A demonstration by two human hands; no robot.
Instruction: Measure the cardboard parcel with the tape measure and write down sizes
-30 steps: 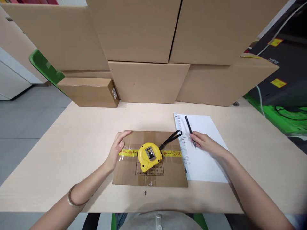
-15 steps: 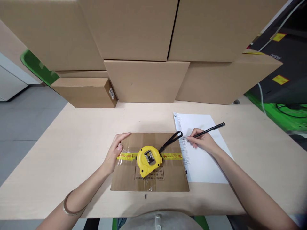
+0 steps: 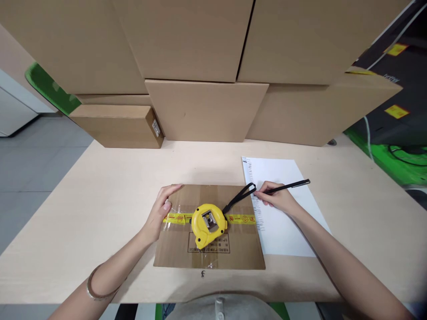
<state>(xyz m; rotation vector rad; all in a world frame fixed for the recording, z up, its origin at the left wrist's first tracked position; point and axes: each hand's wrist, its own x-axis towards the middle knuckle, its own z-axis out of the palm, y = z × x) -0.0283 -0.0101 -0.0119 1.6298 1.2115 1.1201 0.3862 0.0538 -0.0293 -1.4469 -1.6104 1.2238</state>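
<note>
A flat cardboard box (image 3: 240, 249) with yellow printed tape lies in front of me on the table. My left hand (image 3: 160, 211) grips its far left corner, the thumb on top and the fingers along the edge. On the box rests a yellow tape measure (image 3: 202, 233) with a black wrist strap (image 3: 237, 198) that reaches past the box's right edge. Between the fingers of my right hand (image 3: 275, 198) is a black pen (image 3: 293, 184). That hand lies on a white sheet of paper (image 3: 293, 235), near its printed left margin; the fingers hide the pen's tip.
Large cardboard boxes (image 3: 207, 111) are stacked along the back of the table (image 3: 110, 195). A smaller long box (image 3: 113, 129) stands at the back left. Beyond the right side are a dark machine (image 3: 383, 129) and a green surface with cables.
My right hand has shifted slightly left over the paper, and the pen lies at a flatter angle. My left hand stays on the box. The view has tilted a little.
</note>
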